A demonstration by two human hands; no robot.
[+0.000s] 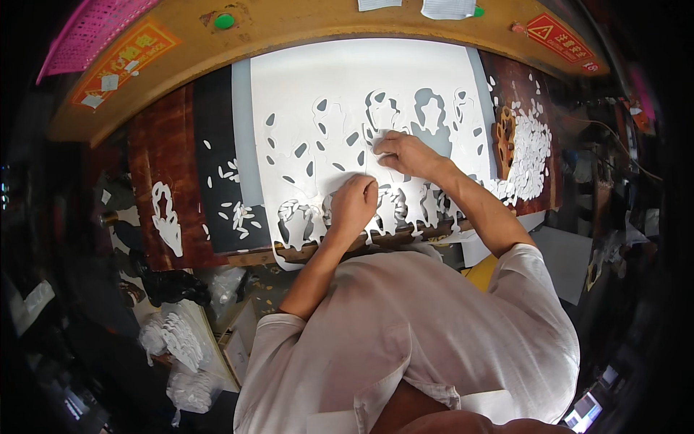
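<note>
A large white sheet lies across the work surface, with rows of shoe-upper-like shapes cut through it. Dark and grey openings show where pieces are out. My right hand is over the middle of the sheet, its fingers pinched together at the edge of a cut shape; what lies between the fingertips is too small to make out. Nearer to me and to the left, my left hand rests on the sheet with its fingers curled in. Its fingertips are hidden, so whatever they grip cannot be seen.
On the right lie a heap of small white offcuts and an orange-brown cutting die. More offcuts and a stack of white cut pieces are at left. A yellow machine beam spans the far side. Bagged white pieces stand lower left.
</note>
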